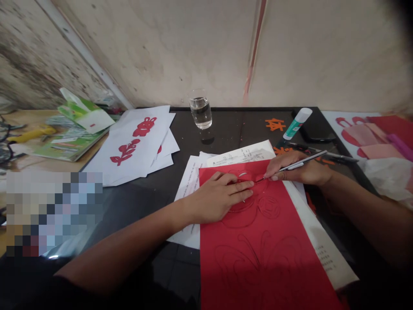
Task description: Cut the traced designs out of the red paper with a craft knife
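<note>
A sheet of red paper (258, 241) with dark drawn outlines, including a butterfly shape in its lower half, lies before me on printed pages. My left hand (222, 193) rests flat on the upper part of the sheet, fingers stretched to the right. In my right hand (293, 168) is a slim silver craft knife (305, 160), gripped like a pen. Its thin tip meets the red paper just beyond my left fingertips. Small pale slits show in the paper near my left fingers. Part of the drawing is hidden beneath that hand.
A glass of water (201, 113) stands at the back of the dark table. To its left lie white sheets (106, 146) with red cut-outs. A glue stick (297, 123), a black pen (335, 156) and orange paper characters (275, 125) lie at the right. Crumpled tissue (383, 176) sits farther right.
</note>
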{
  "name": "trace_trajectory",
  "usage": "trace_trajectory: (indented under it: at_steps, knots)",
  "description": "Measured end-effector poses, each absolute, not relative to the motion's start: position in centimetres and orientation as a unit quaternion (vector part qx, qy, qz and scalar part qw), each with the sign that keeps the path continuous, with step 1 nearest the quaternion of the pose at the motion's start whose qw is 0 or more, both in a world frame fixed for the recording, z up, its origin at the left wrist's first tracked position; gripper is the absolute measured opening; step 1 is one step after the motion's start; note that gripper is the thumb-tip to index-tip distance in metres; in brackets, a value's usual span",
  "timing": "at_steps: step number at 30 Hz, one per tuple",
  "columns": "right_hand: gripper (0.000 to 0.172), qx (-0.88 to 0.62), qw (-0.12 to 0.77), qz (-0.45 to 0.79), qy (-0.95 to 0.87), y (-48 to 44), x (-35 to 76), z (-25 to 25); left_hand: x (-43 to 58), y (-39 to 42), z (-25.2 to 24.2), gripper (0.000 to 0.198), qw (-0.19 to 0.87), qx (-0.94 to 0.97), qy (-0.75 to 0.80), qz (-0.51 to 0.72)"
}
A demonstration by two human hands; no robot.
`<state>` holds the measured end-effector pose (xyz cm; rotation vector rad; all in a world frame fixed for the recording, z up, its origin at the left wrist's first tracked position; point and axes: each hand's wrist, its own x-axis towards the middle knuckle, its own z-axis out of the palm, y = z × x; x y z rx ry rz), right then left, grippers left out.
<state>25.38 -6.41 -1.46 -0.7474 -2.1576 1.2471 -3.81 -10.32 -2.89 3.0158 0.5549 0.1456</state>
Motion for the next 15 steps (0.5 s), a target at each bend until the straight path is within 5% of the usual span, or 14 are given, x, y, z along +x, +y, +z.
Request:
trace_trajectory:
  at_steps: [15]
  knots:
    - [0.014,-0.286,0.257,0.478,-0.79,-6.09,26.14,-1.99,-4.04,-10.22,-3.1,0.053,0.04,0.982,0.175,0.053]
